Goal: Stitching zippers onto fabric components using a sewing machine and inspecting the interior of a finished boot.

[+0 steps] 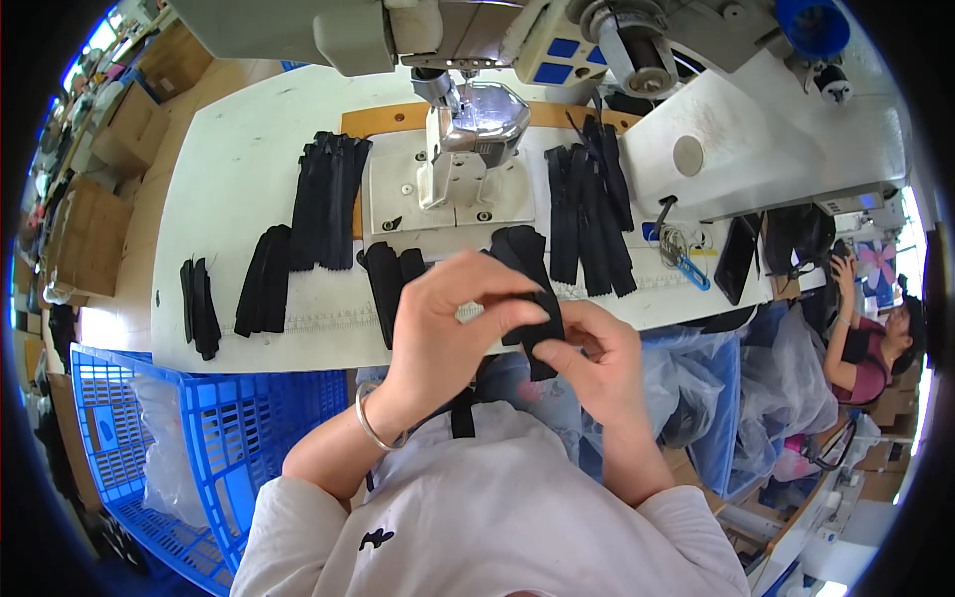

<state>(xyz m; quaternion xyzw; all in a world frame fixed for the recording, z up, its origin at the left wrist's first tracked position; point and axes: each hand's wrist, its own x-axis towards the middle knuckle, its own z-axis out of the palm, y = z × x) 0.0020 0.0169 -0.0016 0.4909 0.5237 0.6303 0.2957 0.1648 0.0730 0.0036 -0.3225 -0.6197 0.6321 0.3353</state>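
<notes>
Close to the table's front edge, both my hands grip a black fabric strip (543, 368), part of it covered by my fingers. My left hand (443, 323), with a bangle on the wrist, pinches it from the left between thumb and fingers. From the other side my right hand (600, 360) closes on it with the thumb in front. Just beyond my fingers lies another dark strip bundle (519, 247). More black strips (388, 289) lie left of my left hand. The sewing machine's metal post and head (477, 124) stand behind, lit by a lamp.
Stacks of black strips (328, 199) lie left of the machine, others (589, 214) right of it. Thread snips (684, 261) and a phone (736, 261) are at the right. A blue crate (214, 438) stands front left; plastic bags (676, 383) fill the front right. Another person (865, 348) sits far right.
</notes>
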